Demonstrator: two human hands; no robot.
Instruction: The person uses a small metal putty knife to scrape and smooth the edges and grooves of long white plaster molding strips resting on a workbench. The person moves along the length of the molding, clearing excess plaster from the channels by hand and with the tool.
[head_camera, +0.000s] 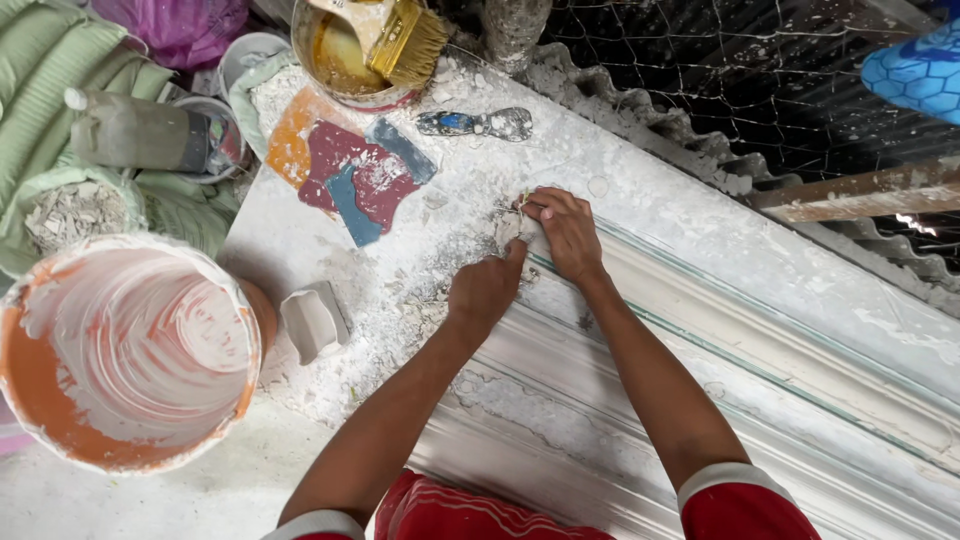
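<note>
My left hand and my right hand meet at the upper end of a long white plaster moulding. Between their fingers is a small white lump of plaster, pinched from both sides. The left fingers curl closed on its lower side; the right fingers press on its top. White crumbs and dust lie around both hands on the dusty board.
A large orange bucket coated white inside stands at left. A small white cup-like piece lies beside it. A putty knife, a tin with a yellow brush, coloured patches and wire mesh lie beyond.
</note>
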